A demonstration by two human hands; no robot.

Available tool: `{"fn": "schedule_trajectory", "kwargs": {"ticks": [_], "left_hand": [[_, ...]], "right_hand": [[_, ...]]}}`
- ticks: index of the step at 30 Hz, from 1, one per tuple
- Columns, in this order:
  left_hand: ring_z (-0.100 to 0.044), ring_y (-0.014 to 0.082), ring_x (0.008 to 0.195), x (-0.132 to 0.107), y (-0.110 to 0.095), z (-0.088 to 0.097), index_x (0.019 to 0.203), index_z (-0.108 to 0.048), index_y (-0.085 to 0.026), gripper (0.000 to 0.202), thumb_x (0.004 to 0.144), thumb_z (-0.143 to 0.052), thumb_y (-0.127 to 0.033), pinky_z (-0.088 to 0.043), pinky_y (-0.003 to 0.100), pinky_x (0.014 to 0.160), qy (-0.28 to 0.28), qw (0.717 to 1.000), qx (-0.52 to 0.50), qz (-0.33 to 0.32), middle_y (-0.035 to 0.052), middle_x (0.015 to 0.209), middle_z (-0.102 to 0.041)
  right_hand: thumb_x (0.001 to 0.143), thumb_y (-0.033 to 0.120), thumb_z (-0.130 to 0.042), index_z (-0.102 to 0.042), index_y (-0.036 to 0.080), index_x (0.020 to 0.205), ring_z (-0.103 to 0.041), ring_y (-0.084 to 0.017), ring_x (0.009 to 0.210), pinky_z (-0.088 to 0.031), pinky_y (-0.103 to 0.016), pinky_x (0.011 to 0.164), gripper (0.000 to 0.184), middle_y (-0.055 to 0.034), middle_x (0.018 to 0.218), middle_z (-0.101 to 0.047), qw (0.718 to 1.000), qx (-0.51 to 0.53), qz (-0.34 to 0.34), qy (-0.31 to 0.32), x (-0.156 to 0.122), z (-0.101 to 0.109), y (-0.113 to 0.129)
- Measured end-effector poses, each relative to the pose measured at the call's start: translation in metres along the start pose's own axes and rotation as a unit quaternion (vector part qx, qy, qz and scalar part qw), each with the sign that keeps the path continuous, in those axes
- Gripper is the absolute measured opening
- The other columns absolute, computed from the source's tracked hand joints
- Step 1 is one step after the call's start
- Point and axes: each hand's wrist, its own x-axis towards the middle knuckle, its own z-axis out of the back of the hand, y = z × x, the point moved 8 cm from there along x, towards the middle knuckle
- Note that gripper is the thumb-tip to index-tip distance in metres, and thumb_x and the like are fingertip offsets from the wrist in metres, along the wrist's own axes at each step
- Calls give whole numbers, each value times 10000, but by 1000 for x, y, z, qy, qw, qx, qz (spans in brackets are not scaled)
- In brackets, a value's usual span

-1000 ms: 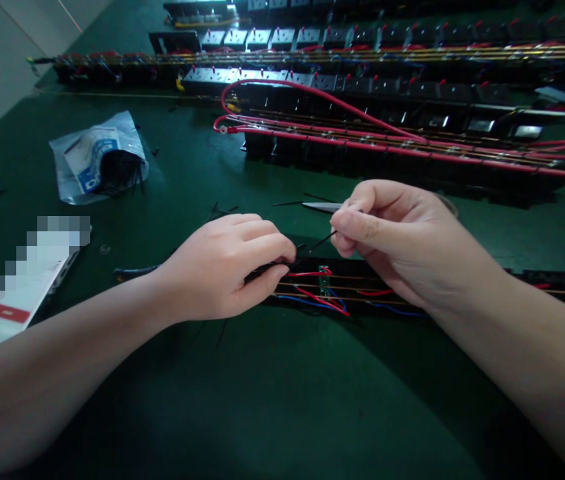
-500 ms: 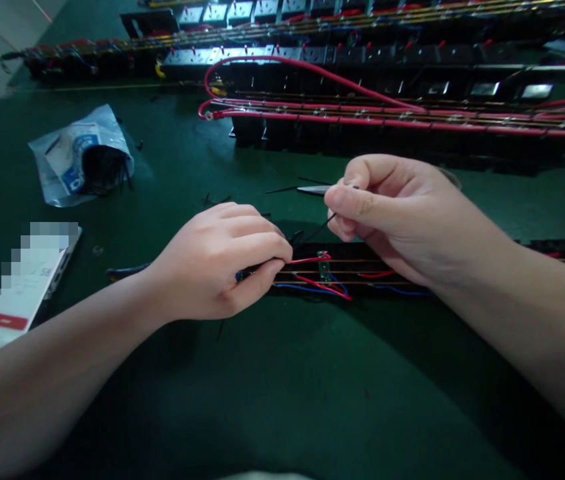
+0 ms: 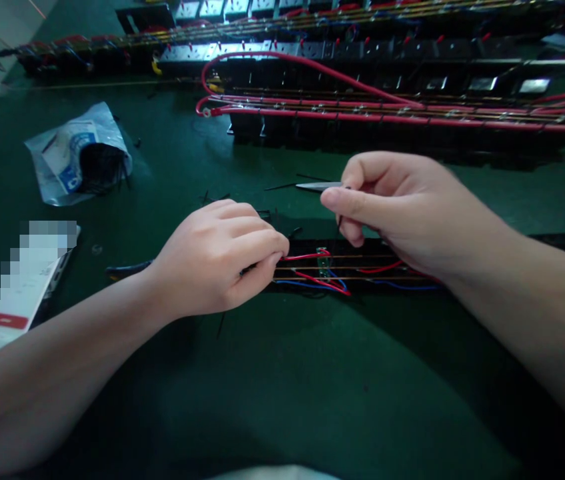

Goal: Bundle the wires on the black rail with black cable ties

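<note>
The left hand (image 3: 222,260) pinches a red wire (image 3: 305,256) between thumb and forefinger, over a black wired strip (image 3: 362,262) lying on the green bench (image 3: 272,387). The right hand (image 3: 392,203) has thumb and forefinger closed on a thin black cable tie (image 3: 339,225), above the same strip. Beside it shows a pointed metal blade (image 3: 316,187); a plastic bag (image 3: 45,170) lies farther left.
</note>
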Motion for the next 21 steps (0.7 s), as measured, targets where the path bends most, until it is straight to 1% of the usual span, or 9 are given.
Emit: {"fn": "schedule_trajectory", "kwargs": {"ticks": [2, 6, 8, 11, 12, 15, 18, 21], "left_hand": [[-673, 164, 806, 0, -1, 0, 928, -688, -195, 183, 935, -505, -199, -505, 324, 761, 0, 1000, 7, -7, 20, 912, -754], [-652, 175, 816, -1, -5, 1, 915, -676, -207, 175, 934, -501, -205, -481, 342, 747, 3, 998, 55, -20, 26, 921, -731], [-636, 178, 797, -2, -14, 1, 895, -668, -216, 157, 938, -517, -228, -462, 351, 727, -4, 994, 105, -42, 23, 896, -716], [-609, 177, 742, -1, -33, 1, 874, -656, -207, 128, 937, -579, -288, -437, 357, 682, -31, 984, 158, -80, 18, 844, -700], [-604, 174, 731, -1, -39, 0, 884, -655, -201, 128, 936, -594, -301, -432, 355, 669, -38, 983, 160, -87, 17, 840, -700], [-605, 168, 774, -1, -47, -8, 994, -645, -198, 87, 942, -599, -251, -439, 343, 683, -23, 984, 151, -91, 19, 912, -707], [-599, 180, 821, -2, -44, -13, 1036, -627, -187, 107, 933, -604, -193, -454, 336, 705, -14, 988, 129, -82, 36, 947, -695], [-598, 190, 834, -3, -39, -14, 1036, -627, -168, 109, 931, -600, -183, -464, 336, 698, -7, 991, 107, -77, 52, 960, -688]], "right_hand": [[794, 488, -794, -555, 211, 658, -533, -86, 472, -403, -232, 460, 390, 50, 540, -600, 1000, -7, -15, 6, 4, -1, -9], [775, 536, -791, -537, 219, 652, -541, -97, 477, -427, -241, 468, 425, 43, 548, -605, 1000, -6, -21, -14, 6, 2, -17], [781, 541, -785, -530, 221, 652, -546, -102, 481, -435, -246, 474, 429, 42, 548, -603, 1000, 1, -22, -14, 6, 2, -18], [796, 516, -782, -525, 223, 663, -573, -113, 505, -453, -253, 494, 412, 40, 559, -607, 1000, -1, -23, 2, 6, 0, -18], [800, 505, -784, -523, 224, 667, -588, -119, 519, -463, -257, 505, 405, 39, 564, -608, 1000, -8, -24, 6, 6, -1, -18], [800, 485, -788, -517, 226, 665, -615, -128, 538, -475, -258, 511, 399, 39, 565, -603, 999, -28, -24, 9, 5, -2, -17], [797, 471, -792, -515, 218, 654, -606, -113, 515, -467, -237, 486, 401, 45, 552, -606, 1000, -24, -7, 17, 4, -4, -11], [788, 432, -807, -530, 205, 652, -615, -110, 507, -482, -226, 478, 383, 38, 545, -630, 999, -38, -1, 26, 1, -6, -3]]}}
